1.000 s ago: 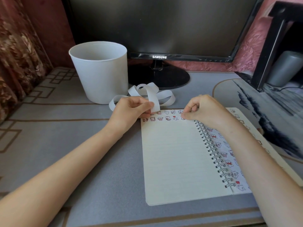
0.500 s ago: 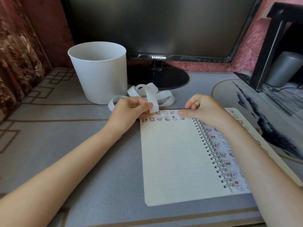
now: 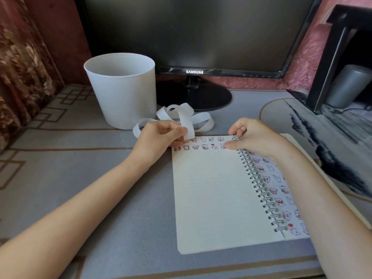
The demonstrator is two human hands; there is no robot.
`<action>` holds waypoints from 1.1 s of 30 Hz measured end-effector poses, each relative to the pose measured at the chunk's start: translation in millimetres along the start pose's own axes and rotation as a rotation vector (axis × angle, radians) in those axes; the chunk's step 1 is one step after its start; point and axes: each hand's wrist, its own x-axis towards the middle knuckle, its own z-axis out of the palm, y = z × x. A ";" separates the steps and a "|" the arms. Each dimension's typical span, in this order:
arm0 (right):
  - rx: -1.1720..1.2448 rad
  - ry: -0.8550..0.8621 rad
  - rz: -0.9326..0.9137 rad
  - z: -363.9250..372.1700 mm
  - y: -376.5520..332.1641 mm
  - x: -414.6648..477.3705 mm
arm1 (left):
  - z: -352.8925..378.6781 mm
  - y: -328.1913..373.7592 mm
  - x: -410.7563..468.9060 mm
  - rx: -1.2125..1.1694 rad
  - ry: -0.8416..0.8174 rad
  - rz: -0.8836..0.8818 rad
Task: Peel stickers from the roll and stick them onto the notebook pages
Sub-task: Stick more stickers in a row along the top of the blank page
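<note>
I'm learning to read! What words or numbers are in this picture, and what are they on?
"SAMSUNG": white letters on the black monitor's bottom edge.
Stickers on the notebook: tiny drawings, no words readable.
No other text shows.

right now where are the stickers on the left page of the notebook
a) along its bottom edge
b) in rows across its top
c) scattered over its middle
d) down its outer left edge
b: the stickers sit in two rows across the top of the left page, between the left hand pinching the paper strip and the right hand; the page below them is bare.
</note>
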 end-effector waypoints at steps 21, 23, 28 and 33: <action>-0.055 -0.024 -0.205 0.0 -56.6 8.9 | -4.1 2.2 -2.5 0.310 0.178 0.285; -0.081 -0.059 -0.211 9.2 -60.5 20.1 | -6.6 2.9 -2.8 0.457 0.235 0.346; -0.110 -0.112 -0.183 35.3 -71.4 39.4 | -13.8 -2.4 2.8 0.714 0.250 0.470; 0.123 -0.071 -0.253 60.5 -73.6 47.5 | -21.8 -16.1 12.7 0.691 0.259 0.475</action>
